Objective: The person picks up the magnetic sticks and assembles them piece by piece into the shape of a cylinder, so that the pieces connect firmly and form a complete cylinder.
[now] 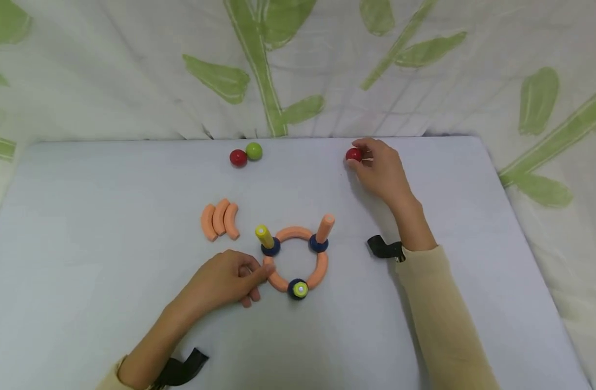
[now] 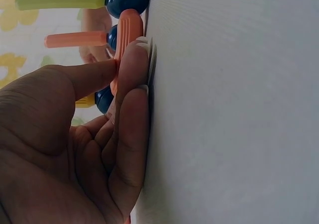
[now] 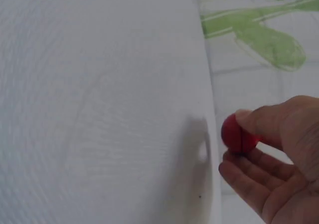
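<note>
Right hand (image 1: 381, 169) reaching far, pinching red ball (image 1: 353, 155), left hand (image 1: 224, 281) fingertips pinching orange ring (image 1: 298, 260).

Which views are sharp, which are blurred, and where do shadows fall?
Head view: even soft light, sharp, faint shadows under both arms on the pale table. Left wrist view: left hand close and dark, pegs soft. Right wrist view: small red ball slightly blurred, grey shadow beside it.

Three small glossy balls lie on the tabletop (image 1: 83, 216): two red (image 1: 237, 157) (image 1: 353, 155) and one green (image 1: 254, 151). Six curved orange foam segments show, three loose (image 1: 220, 219) and apparently three in the ring (image 1: 294, 233). Three dark blue round connectors (image 1: 270, 248) carry three pegs (image 1: 264, 236).
</note>
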### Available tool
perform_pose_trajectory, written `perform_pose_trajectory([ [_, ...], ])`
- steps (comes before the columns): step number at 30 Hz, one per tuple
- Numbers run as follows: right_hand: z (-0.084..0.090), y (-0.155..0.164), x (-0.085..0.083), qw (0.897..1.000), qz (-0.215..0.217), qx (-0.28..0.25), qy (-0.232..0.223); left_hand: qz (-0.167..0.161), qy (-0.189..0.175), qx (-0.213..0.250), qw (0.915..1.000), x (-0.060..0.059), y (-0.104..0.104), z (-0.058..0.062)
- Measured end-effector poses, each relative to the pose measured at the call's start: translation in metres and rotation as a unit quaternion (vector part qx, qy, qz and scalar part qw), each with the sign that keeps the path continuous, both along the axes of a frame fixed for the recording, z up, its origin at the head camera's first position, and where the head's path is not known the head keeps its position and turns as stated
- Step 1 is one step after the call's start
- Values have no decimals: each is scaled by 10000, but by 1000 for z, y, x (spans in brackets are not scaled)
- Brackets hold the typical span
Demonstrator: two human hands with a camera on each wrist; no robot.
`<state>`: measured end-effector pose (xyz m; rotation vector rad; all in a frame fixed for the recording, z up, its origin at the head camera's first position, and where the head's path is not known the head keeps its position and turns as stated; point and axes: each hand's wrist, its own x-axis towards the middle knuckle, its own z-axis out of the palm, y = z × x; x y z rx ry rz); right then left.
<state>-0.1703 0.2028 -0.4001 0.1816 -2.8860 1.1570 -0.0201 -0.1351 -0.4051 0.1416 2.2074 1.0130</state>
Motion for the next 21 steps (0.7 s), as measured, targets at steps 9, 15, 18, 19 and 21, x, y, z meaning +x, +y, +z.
perform_pose_trajectory([
  [9,43,-8,31,9862,450,-1433,-699,-11,22,33,10000,1,0,3],
  [15,61,-20,61,9752,1140,-1847,-436,18,7,37,10000,1,-2,2],
  [18,65,-22,77,9723,1434,-1844,6,43,47,46,10000,2,-2,2],
  [19,67,-22,83,9708,1499,-1865,140,45,59,55,10000,2,-2,2],
  [21,70,-23,93,9673,1647,-1886,399,57,74,58,9999,2,0,2],
])
